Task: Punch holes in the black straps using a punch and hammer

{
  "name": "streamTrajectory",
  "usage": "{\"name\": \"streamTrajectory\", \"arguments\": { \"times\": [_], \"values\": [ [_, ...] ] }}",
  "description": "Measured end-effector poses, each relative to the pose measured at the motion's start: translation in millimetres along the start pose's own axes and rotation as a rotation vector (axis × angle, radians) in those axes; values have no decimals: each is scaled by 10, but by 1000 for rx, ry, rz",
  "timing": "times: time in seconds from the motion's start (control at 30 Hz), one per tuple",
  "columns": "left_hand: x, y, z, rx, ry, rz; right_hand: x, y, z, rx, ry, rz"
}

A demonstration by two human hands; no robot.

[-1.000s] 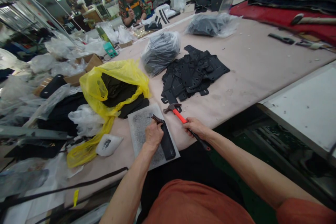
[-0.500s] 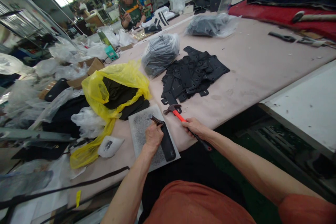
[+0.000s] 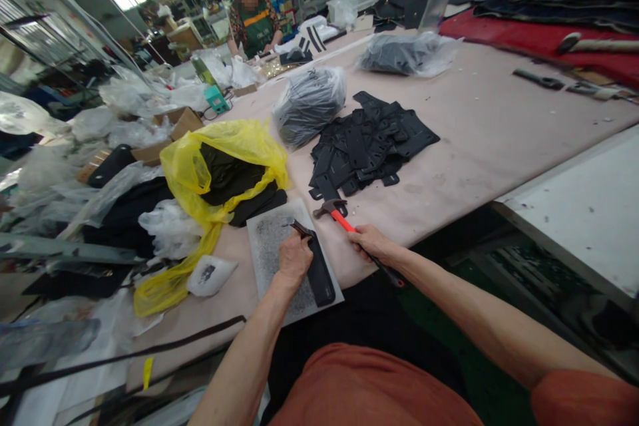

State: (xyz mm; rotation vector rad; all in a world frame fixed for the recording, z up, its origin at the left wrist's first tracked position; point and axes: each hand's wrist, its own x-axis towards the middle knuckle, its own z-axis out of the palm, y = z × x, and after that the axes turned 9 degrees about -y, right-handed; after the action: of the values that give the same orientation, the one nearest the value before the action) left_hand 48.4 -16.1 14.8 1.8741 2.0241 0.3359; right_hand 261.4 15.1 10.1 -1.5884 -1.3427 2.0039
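Our left hand (image 3: 295, 258) is curled closed around a short dark tool (image 3: 302, 229), its metal end pointing left and away from us; whether its other end meets the black strip (image 3: 320, 273) we cannot tell. That strip lies on the grey board (image 3: 264, 246) beside our knuckles, its long axis running from far left to near right. Our right hand (image 3: 370, 243) has its fingers wrapped around the hammer (image 3: 342, 219), handle slanting away to the left, head farthest from us, butt nearest. Beyond the hammer head we see a pile of black pieces (image 3: 372, 143) on the table (image 3: 474, 126).
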Motion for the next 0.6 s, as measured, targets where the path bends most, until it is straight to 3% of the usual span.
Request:
{"name": "streamTrajectory", "arguments": {
  "times": [0.17, 0.27, 0.33, 0.43, 0.5, 0.6],
  "values": [
    [8, -15, 18, 6, 6, 15, -9, -14, 50, -36, 43, -15],
    [6, -29, 32, 13, -9, 9, -135, -183, 47, -71, 97, -47],
    [2, -31, 36, 7, -15, 12, -343, -435, -3, -162, 164, -193],
    [-8, -17, 24, -13, -20, 9, -802, -925, -89, -424, 344, -566],
    [-16, 2, 3, -24, -31, -6, -1083, -1168, -94, -559, 464, -725],
    [-29, 32, -35, -42, -52, -10, -1269, -1219, -19, -772, 544, -852]
  ]
}}
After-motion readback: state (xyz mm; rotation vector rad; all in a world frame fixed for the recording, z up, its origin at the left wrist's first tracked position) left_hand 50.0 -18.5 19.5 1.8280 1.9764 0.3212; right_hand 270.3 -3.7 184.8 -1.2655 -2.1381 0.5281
